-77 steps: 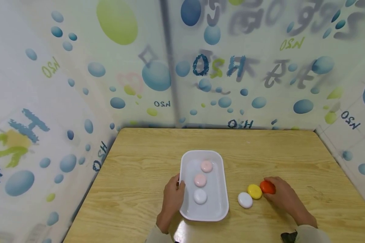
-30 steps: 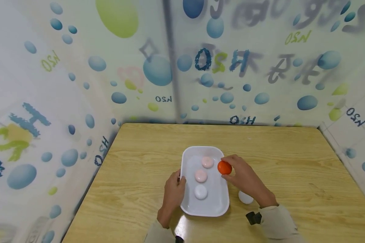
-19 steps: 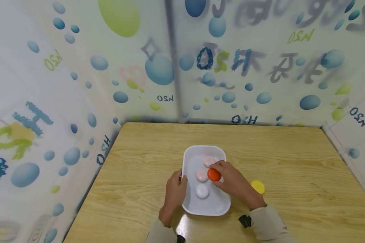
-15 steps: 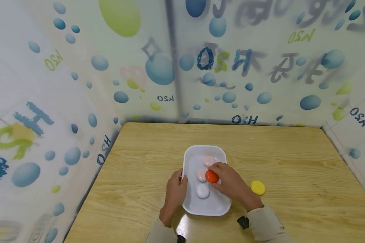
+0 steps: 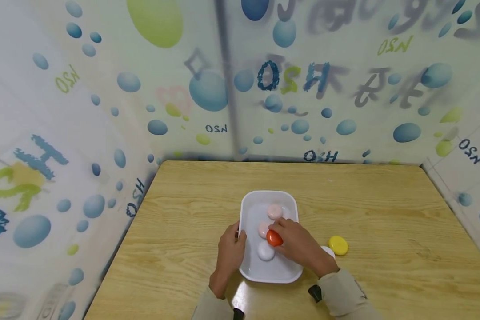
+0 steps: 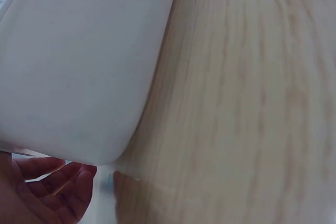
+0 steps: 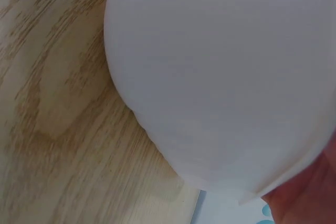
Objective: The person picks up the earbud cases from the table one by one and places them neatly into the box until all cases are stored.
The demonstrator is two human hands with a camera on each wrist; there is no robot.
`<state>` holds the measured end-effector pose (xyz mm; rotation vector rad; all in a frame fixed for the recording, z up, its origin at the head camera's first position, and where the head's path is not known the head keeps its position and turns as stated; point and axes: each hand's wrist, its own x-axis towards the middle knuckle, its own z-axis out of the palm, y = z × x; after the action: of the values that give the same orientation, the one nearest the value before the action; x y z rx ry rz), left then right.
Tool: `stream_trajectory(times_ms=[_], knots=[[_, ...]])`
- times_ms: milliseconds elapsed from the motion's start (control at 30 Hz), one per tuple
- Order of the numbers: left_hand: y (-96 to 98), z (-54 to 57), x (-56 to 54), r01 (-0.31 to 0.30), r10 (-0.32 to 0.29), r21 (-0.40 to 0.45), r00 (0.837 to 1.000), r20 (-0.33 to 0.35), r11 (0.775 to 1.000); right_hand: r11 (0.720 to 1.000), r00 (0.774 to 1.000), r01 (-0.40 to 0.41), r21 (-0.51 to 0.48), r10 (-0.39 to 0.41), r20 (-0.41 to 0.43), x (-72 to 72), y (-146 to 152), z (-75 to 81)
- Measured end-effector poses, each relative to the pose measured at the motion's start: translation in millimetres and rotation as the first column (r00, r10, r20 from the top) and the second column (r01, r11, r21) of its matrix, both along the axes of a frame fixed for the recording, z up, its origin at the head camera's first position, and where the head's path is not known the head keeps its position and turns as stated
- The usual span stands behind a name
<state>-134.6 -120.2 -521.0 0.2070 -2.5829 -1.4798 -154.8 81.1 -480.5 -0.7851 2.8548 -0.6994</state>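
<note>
A white rectangular tray [image 5: 282, 273] rests on the wooden table. My left hand [image 5: 231, 246] grips its left side, thumb at the rim; in the left wrist view curled fingers [image 6: 68, 190] show past the tray's end. Inside the tray, two pale pink round discs [image 5: 274, 211] and a white disc [image 5: 266, 251] form a rough column. My right hand [image 5: 298, 242] reaches over the right rim and pinches a glossy red disc [image 5: 274, 238] between thumb and fingers, low over the tray. It overlaps the nearer pink disc in the head view. In the right wrist view the tray's outer wall [image 7: 220, 77] hides the fingertips.
On the table [image 5: 192, 200] right of the tray lies a yellow disc [image 5: 338, 245]. Beside it is another white disc [image 5: 329, 252], partly hidden by my right wrist. A patterned sheet wall [image 5: 176, 89] stands behind the table and along its left side.
My right hand has picked up the red disc from beside the yellow one and carried it left over the tray, then down toward the middle. My left hand has kept its hold.
</note>
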Motion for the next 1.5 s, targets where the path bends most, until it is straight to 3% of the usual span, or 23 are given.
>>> stream_trajectory(times_ms=[200,633,867,1133,1267,1500], knots=[[0.0,-0.8,-0.1,0.011,-0.011,0.01,1.0,0.007,1.0,1.0,1.0,-0.006,0.015,0.006,-0.002,0.4,-0.2,1.1],[-0.1,-0.2,0.6,0.01,-0.01,0.018,1.0,0.003,1.0,0.995,1.0,0.016,-0.096,-0.018,-0.018,-2.1,6.8,2.5],[1.1,-1.4,-0.2,0.006,-0.006,0.019,1.0,0.001,1.0,0.989,0.996,0.086,-0.124,-0.083,0.028,-2.2,17.1,13.5],[1.2,-1.0,-0.9,0.005,-0.005,0.017,1.0,-0.002,1.0,0.985,0.988,0.149,-0.092,-0.153,-0.035,-7.4,40.7,23.0],[0.9,-1.3,-0.9,0.002,-0.002,0.014,1.0,-0.008,1.0,0.979,0.984,0.156,-0.133,-0.166,-0.067,-9.2,59.0,20.4],[1.0,-2.1,-0.2,0.001,-0.001,0.017,1.0,-0.002,1.0,0.968,0.978,0.198,-0.157,-0.207,-0.04,-5.3,91.3,14.5]])
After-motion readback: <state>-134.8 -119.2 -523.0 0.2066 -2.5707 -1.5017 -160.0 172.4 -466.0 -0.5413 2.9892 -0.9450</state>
